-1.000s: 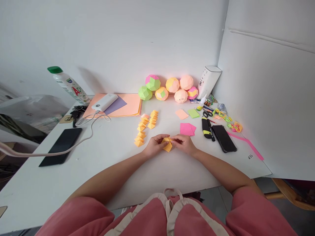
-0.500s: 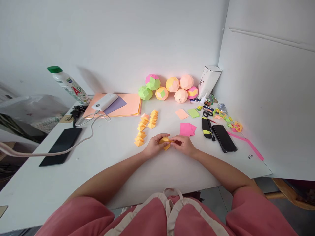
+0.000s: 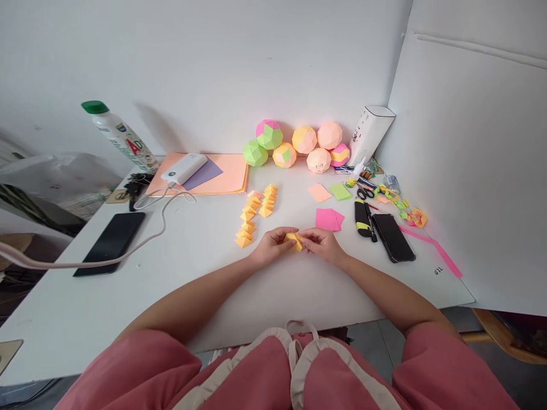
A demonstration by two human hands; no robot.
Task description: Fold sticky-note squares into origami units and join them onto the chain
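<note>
Orange paper point(image 3: 294, 240) sits more compact between my hands than half a second ago, no flap hanging below the left thumb; view has tipped a bit too. I've got it pinched from both sides, left hand point(image 3: 269, 246) on its left part, right hand point(image 3: 326, 246) at its right edge, mid-desk, right of the folded orange pieces point(image 3: 244, 241) and nearer than the pink sheets point(image 3: 328, 220). For clean creases, I'd hold the left pinch light and steady, line up edges before pressing with right fingertips; hard squeezing could crush it.
</note>
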